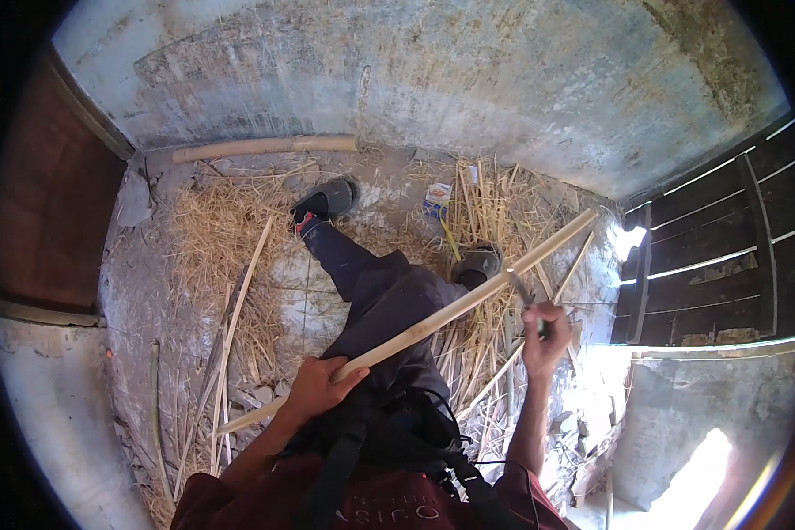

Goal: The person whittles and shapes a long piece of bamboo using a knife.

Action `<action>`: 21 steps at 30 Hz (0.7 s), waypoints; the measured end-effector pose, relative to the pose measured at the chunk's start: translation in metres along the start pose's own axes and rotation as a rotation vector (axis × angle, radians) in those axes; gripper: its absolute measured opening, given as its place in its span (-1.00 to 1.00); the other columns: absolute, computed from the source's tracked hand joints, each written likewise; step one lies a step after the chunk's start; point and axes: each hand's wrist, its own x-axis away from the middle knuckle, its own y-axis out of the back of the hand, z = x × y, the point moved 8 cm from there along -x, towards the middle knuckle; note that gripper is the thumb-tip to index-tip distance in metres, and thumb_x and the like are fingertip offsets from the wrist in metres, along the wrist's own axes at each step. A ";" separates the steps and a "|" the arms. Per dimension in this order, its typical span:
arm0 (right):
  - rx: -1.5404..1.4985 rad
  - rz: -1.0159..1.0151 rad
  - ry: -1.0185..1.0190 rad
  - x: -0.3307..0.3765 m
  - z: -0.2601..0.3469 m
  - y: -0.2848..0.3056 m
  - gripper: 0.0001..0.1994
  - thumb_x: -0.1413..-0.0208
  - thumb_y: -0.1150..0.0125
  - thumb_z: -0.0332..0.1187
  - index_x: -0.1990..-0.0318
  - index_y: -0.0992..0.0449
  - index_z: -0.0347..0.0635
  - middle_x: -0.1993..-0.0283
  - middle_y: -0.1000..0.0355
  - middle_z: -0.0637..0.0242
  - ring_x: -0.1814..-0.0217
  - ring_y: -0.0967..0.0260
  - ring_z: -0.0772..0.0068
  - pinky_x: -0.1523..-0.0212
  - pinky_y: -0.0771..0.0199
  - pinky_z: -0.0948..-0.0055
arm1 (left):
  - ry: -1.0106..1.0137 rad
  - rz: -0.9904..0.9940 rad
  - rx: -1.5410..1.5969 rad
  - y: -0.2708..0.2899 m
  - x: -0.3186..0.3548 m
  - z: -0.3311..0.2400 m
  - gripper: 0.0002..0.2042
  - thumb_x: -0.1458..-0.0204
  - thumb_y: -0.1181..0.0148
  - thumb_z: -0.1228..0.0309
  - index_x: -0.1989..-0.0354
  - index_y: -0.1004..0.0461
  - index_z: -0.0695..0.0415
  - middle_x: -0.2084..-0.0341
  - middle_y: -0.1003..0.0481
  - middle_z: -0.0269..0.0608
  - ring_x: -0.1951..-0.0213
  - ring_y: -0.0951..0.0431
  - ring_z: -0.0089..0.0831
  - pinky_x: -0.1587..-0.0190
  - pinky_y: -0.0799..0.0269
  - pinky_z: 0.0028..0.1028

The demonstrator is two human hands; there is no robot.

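A long split bamboo strip [433, 325] slants across my lap, from low on the left up to the right. My left hand [320, 389] is closed around its lower part, thumb lying along the top. On the right, my right hand [546, 334] grips a knife [521, 290], its fist closed on the handle. The blade points up and left, its tip at or very near the strip's upper part; I cannot tell whether it cuts in. My fingers hide most of the knife's handle.
Shavings [225, 234] and thin strips [231, 344] litter the floor on the left, with another heap [486, 212] by my right shoe. A bamboo pole [265, 148] lies along the back wall [433, 79]. A small packet [436, 200] sits near the shavings. Slatted boards [707, 247] stand at right.
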 end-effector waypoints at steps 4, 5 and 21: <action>-0.020 0.146 -0.010 0.009 0.023 -0.032 -0.82 -0.12 -0.57 -0.55 0.27 -0.59 -0.30 0.30 -0.65 0.13 0.32 -0.63 0.30 0.31 -0.56 0.39 | -0.007 -0.013 0.023 -0.001 0.001 0.002 -0.50 -0.19 -0.45 0.00 0.52 -0.61 0.25 0.78 -0.38 0.05 0.72 -0.48 -0.04 0.55 -0.35 -0.17; -0.025 0.171 -0.014 0.011 0.025 -0.038 -0.82 -0.13 -0.56 -0.54 0.27 -0.59 -0.31 0.30 -0.65 0.14 0.30 -0.62 0.31 0.28 -0.56 0.39 | -0.033 -0.034 0.027 0.000 0.002 0.000 -0.50 -0.19 -0.46 0.00 0.52 -0.60 0.25 0.78 -0.38 0.06 0.71 -0.48 -0.04 0.54 -0.35 -0.17; 0.002 0.216 0.005 0.018 0.025 -0.060 -0.81 -0.11 -0.56 -0.56 0.33 -0.57 -0.37 0.39 -0.59 0.10 0.41 -0.57 0.22 0.36 -0.52 0.36 | -0.051 -0.026 -0.005 0.001 0.000 0.000 -0.48 -0.20 -0.44 -0.01 0.54 -0.58 0.25 0.75 -0.40 0.12 0.68 -0.49 0.04 0.55 -0.33 -0.11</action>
